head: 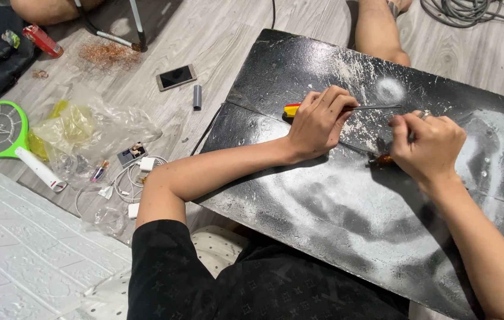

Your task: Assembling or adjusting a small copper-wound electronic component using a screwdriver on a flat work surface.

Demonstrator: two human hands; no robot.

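Head view: at the frame's centre, the left hand [318,121] holds a screwdriver [346,108] in a clenched grip, its shaft pointing right over the black board [335,207]. The right hand [426,145] pinches a small brownish part [382,159] on the board. A phone [176,77] lies on the floor at upper left.

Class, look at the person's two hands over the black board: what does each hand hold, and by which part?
The left hand grips a screwdriver by its yellow-and-red handle. The right hand pinches a small brownish part on the black board; the exact hold is hidden.
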